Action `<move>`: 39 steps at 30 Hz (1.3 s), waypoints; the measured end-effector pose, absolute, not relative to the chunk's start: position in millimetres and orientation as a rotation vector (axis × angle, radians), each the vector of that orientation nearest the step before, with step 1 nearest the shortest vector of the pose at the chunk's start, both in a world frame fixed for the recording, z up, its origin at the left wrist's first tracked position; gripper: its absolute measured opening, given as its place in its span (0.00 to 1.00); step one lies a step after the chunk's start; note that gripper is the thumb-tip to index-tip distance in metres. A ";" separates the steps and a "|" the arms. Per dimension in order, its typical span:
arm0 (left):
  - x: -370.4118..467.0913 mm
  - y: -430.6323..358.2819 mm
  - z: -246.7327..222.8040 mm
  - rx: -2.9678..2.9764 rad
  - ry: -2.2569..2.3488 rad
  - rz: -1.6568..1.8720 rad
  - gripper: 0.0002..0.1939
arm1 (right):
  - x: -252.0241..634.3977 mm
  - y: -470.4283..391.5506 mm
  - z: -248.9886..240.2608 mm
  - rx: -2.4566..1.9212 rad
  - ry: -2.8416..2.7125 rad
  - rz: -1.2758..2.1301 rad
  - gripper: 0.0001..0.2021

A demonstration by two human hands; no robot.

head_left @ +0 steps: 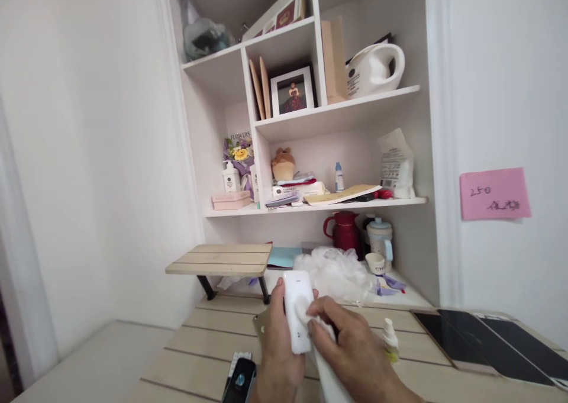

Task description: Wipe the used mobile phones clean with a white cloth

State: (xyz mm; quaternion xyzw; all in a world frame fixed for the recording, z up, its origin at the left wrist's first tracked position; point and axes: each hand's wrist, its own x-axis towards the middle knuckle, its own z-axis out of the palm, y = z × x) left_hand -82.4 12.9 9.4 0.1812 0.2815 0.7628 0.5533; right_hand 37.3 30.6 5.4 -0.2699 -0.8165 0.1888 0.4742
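My left hand (280,350) grips a white, slim, rounded rectangular device (293,290) by its sides, holding it upright above the slatted wooden table (195,347). The device has small dark marks near its top and bottom. Pinched in my right hand (348,344) is a white cloth (328,376), possibly a wipe, whose bunched tip presses on the device's front. The rest of the cloth hangs down below my fingers. Behind my left hand, a flat greyish object (260,326) is partly hidden. To the right of my right hand stands a small spray bottle (390,341) with yellowish liquid.
Dark flat phone-like panels (479,344) lie at the table's right. A black device (240,381) rests at the front left. Behind are a small wooden riser (222,260), crumpled clear plastic (335,273), a red jug (345,231) and white shelves (346,114).
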 end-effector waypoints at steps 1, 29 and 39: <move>-86.5 13.0 10.8 0.460 0.679 1.728 0.22 | 38.4 29.0 3.8 -0.617 -2.085 0.482 0.07; -94.6 0.2 28.8 0.562 0.637 1.399 0.19 | 58.9 21.6 9.8 -0.558 -2.121 0.338 0.09; -95.9 4.2 22.4 0.538 0.641 1.460 0.21 | 61.4 23.5 11.3 -0.543 -2.206 0.421 0.09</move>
